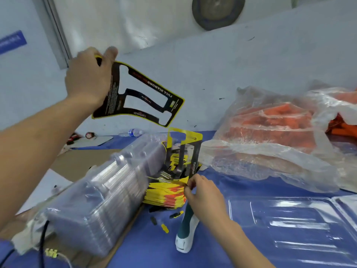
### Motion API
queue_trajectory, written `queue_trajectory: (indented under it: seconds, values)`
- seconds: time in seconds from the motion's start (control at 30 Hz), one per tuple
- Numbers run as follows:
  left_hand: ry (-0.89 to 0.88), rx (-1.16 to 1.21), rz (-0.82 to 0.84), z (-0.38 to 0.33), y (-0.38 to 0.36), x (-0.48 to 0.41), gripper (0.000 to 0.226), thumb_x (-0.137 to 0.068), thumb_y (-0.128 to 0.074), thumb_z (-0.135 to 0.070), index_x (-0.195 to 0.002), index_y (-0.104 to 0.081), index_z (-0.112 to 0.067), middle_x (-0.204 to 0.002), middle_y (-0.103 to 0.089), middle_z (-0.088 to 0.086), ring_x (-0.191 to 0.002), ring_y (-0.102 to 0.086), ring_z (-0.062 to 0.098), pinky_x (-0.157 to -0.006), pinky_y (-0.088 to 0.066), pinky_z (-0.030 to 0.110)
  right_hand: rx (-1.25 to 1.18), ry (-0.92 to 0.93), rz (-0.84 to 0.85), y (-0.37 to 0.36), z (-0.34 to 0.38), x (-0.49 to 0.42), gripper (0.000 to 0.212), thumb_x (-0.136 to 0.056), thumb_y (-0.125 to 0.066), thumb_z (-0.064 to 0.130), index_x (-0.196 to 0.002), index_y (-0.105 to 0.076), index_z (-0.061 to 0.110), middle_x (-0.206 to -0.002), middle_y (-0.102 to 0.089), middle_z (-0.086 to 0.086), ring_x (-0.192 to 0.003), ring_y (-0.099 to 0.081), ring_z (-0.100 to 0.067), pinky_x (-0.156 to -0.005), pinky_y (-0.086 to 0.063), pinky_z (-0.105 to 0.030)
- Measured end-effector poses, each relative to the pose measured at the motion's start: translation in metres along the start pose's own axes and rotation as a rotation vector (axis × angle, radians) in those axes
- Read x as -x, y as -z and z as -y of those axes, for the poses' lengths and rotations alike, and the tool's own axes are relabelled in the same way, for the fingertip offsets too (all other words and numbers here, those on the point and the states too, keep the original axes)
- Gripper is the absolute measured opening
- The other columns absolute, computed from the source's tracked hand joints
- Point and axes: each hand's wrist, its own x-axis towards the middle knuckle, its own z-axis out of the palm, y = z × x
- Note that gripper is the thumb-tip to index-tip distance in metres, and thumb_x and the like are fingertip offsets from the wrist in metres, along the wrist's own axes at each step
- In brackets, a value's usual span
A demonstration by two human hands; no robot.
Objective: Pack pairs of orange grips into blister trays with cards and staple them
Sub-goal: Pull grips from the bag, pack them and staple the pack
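We are near the start of this pack. The open clear plastic blister tray (289,219) at the right edge of the blue desk (154,250) has nothing in it, and nothing is stapled yet. The orange rubber grips (270,120) are all in see-through bags at the far right corner. The teal and white stapler (186,235) lies near the front edge, and nothing touches it.

Our left grip (87,78) is curled round one end of a flat black card with a yellow rim (166,94), high over the desk's left side. The card has long holes and white letters.

Our right grip (202,196) pinches the top card (180,184) on the pile of yellow and orange cards (164,199) mid-desk. It may be more than one card, as the view is blurry.

We judge that fitting the cards, laying in the grips, closing the tray and stapling are all left to do.
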Motion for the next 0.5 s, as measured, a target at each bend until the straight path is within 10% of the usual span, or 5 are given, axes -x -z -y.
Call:
queue_trajectory:
  seconds: [0.33,0.4,0.5]
  values:
    - [-0.017,0.353,0.075,-0.04,0.041,0.04,0.056,-0.096,-0.042,-0.064,-0.071,-0.043,-0.014,-0.059,-0.037,-0.001,-0.05,-0.037,0.008,-0.052,-0.027,0.03,0.021,-0.071,0.288,0.023,0.016,-0.01,0.062,-0.091,-0.058,0.051,-0.146,-0.038,0.029,-0.125,-0.063,-0.003,-0.113,-0.058,-0.025,-0.089,-0.049,-0.036]
    - [-0.013,0.504,0.164,-0.058,0.037,0.063,0.05,-0.097,-0.046,-0.058,-0.069,-0.043,-0.017,-0.057,-0.037,-0.002,-0.045,-0.037,0.003,-0.048,-0.03,0.026,-0.294,-0.056,0.177,0.045,0.011,-0.001,0.04,-0.096,-0.054,0.044,-0.134,-0.051,0.031,-0.107,-0.068,0.006,-0.09,-0.066,-0.015,-0.073,-0.052,-0.034]
    - [0.094,0.786,0.263,-0.082,0.023,0.099,0.043,-0.096,-0.051,-0.053,-0.069,-0.05,-0.02,-0.061,-0.047,0.006,-0.053,-0.046,0.015,-0.043,-0.037,0.029,-1.164,-0.283,0.074,0.091,-0.005,0.011,0.029,-0.1,-0.045,0.046,-0.119,-0.06,0.031,-0.115,-0.07,0.005,-0.104,-0.068,-0.013,-0.083,-0.052,-0.031]
